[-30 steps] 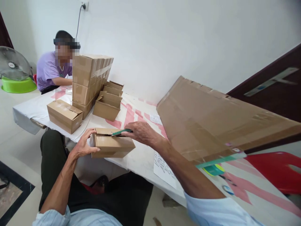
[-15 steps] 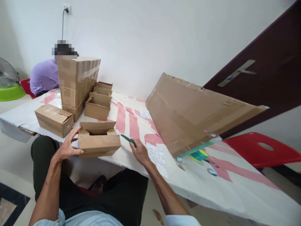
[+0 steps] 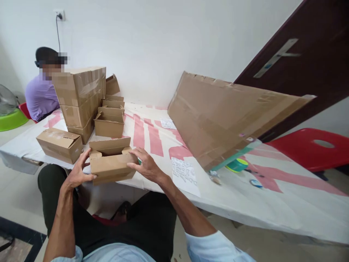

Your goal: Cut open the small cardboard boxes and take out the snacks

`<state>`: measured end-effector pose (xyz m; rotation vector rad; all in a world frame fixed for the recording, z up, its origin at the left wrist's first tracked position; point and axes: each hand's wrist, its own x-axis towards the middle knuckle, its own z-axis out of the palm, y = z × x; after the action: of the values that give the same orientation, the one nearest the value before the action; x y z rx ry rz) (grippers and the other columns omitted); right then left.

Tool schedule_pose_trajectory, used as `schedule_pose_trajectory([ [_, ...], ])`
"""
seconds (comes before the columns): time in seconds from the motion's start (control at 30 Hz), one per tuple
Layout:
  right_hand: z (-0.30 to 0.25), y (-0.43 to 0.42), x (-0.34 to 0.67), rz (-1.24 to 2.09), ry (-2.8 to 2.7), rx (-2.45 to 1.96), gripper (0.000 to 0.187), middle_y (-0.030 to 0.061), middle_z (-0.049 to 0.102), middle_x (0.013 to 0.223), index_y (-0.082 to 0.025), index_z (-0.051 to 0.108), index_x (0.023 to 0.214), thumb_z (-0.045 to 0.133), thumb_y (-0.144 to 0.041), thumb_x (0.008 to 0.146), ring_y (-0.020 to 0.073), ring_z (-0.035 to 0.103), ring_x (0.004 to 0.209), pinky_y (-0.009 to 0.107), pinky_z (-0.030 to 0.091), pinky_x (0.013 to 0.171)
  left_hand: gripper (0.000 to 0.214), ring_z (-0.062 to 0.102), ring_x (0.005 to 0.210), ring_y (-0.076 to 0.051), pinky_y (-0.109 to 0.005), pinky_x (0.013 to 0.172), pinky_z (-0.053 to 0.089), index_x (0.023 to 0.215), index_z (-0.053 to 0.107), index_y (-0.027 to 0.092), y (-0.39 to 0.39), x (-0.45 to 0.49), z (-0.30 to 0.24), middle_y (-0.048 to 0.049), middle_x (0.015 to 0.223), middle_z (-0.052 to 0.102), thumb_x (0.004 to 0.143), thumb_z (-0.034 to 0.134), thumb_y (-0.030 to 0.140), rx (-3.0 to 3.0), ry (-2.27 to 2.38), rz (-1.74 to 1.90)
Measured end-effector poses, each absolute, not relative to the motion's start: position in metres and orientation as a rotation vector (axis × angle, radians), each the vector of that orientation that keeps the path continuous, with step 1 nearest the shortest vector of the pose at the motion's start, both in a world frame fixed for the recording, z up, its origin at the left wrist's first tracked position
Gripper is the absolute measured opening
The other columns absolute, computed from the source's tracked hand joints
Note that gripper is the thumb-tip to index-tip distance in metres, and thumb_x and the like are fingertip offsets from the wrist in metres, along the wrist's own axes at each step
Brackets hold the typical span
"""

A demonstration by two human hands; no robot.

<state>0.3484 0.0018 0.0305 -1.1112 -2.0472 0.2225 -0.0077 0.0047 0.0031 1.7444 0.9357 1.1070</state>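
Note:
A small cardboard box [image 3: 113, 165] with its lid flaps raised sits at the table's near edge in front of me. My left hand [image 3: 79, 173] grips its left end, thumb on the near side and fingers on top. Around the right end closes my right hand [image 3: 144, 163], thumb on the near face and fingers over the top edge. A bit of a green tool [image 3: 139, 161] shows behind the right fingers; whether it lies on the table or stays in the hand I cannot tell. To the left rests another box [image 3: 60, 143], its top flaps folded down.
Stacked taped cartons [image 3: 79, 98] and several open boxes [image 3: 109, 123] stand at the left. A large cardboard sheet [image 3: 218, 116] leans at the right. Nearby are a written paper [image 3: 184, 176], a tape roll [image 3: 236, 165] and a red chair [image 3: 308, 149]. A person in purple [image 3: 42, 96] sits beyond.
My right hand has moved left from beside the box onto its right end. The green tool it held out is now mostly hidden. The person at the far left has raised their head.

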Motion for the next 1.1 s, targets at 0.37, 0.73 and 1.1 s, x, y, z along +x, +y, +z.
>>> schedule_pose_trajectory([
  [0.37, 0.008, -0.06, 0.332, -0.23, -2.249, -0.952, 0.013, 0.0122, 0.073, 0.104, -0.021, 0.073, 0.1, 0.067, -0.032, 0.102, 0.0286, 0.064, 0.101, 0.043, 0.053, 0.09, 0.118, 0.039, 0.159, -0.045, -0.059, 0.125, 0.046, 0.169, 0.038, 0.032, 0.004, 0.001, 0.003, -0.0159, 0.175, 0.033, 0.069, 0.098, 0.043, 1.772, 0.984, 1.112],
  [0.73, 0.045, -0.008, 0.319, -0.287, -2.497, -1.053, 0.023, 0.0102, 0.075, 0.098, -0.02, 0.075, 0.094, 0.057, -0.028, 0.107, 0.0281, 0.064, 0.106, 0.044, 0.047, 0.101, 0.12, 0.038, 0.16, -0.044, -0.058, 0.126, 0.045, 0.169, 0.037, 0.032, 0.001, 0.001, -0.001, -0.0169, 0.174, 0.034, 0.067, 0.099, 0.043, 1.766, 0.993, 1.119],
  [1.1, 0.069, 0.015, 0.311, -0.414, -2.66, -1.44, 0.019, 0.0168, 0.077, 0.074, -0.02, 0.078, 0.072, 0.075, -0.006, 0.084, 0.035, 0.065, 0.095, 0.047, 0.045, 0.083, 0.119, 0.039, 0.159, -0.045, -0.058, 0.122, 0.049, 0.17, 0.036, 0.034, -0.002, 0.008, 0.001, -0.0154, 0.175, 0.033, 0.069, 0.099, 0.041, 1.801, 0.945, 1.106],
])
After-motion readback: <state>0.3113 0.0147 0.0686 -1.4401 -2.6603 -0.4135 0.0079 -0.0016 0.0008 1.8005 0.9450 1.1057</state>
